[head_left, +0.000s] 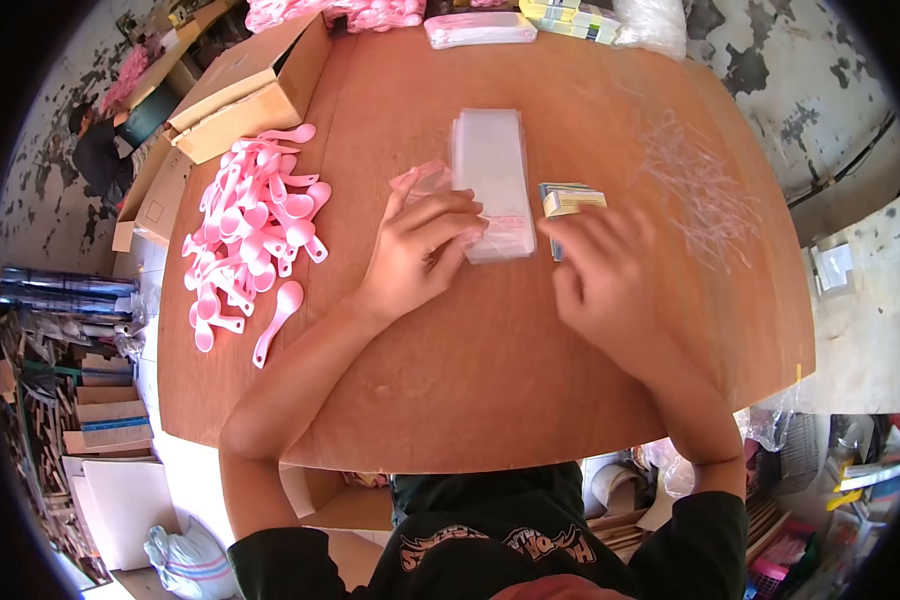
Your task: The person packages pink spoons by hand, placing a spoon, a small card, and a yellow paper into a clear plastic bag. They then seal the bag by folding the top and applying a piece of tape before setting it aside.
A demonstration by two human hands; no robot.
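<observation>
My left hand (415,245) is closed, fingers bent, at the left edge of a stack of clear plastic bags (490,150). A crumpled see-through bag with a pink tint (430,180) sticks out behind its fingers. My right hand (605,270) is slightly smeared by motion, its fingers curled over the near end of a small stack of printed cards (570,198). Whether it grips a card is hidden. Left of my left forearm lies a pile of pink plastic spoons (255,220), with one spoon (280,320) apart from the rest.
A cardboard box (260,85) stands at the table's back left. Along the far edge are pink packs (335,12), a clear-wrapped pack (480,30), bundled cards (570,18) and a plastic bundle (652,25). Thin plastic strips (700,185) lie right. Another person (100,150) is at far left.
</observation>
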